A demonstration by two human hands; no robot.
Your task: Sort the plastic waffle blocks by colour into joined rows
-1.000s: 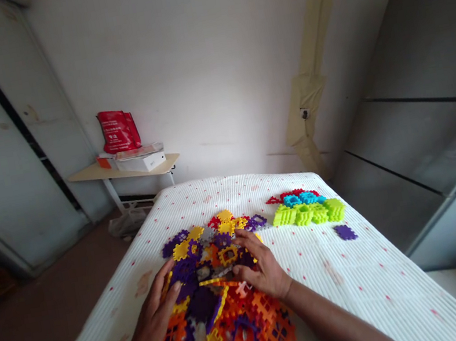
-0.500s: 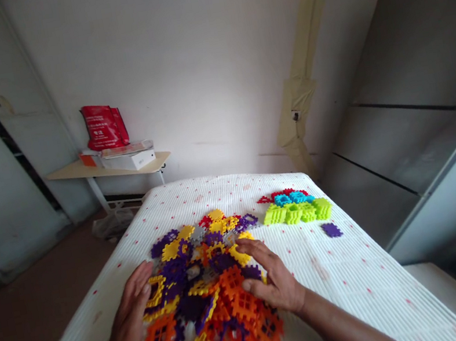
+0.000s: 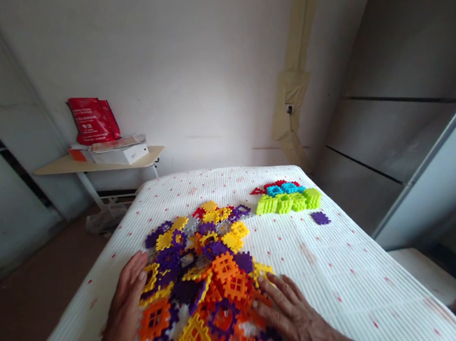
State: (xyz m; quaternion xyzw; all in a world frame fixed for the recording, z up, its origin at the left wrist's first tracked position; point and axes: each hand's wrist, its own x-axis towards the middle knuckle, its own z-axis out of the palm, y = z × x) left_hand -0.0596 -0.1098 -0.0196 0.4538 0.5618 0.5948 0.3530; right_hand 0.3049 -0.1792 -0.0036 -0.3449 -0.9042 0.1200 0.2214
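Both hands, left hand [image 3: 128, 301] and right hand [image 3: 295, 314], lie flat, fingers spread, on the big mixed pile [image 3: 205, 292]. Only a small sorted group [image 3: 288, 200] sits upper right on the bed [image 3: 363, 287].

Both hands [image 3: 128, 303] [image 3: 296, 317] lie flat, fingers spread

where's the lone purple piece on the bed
In the head view the single purple piece lies flat on the white bedcover, to the right of the big mixed pile and just beside the lime-green row.
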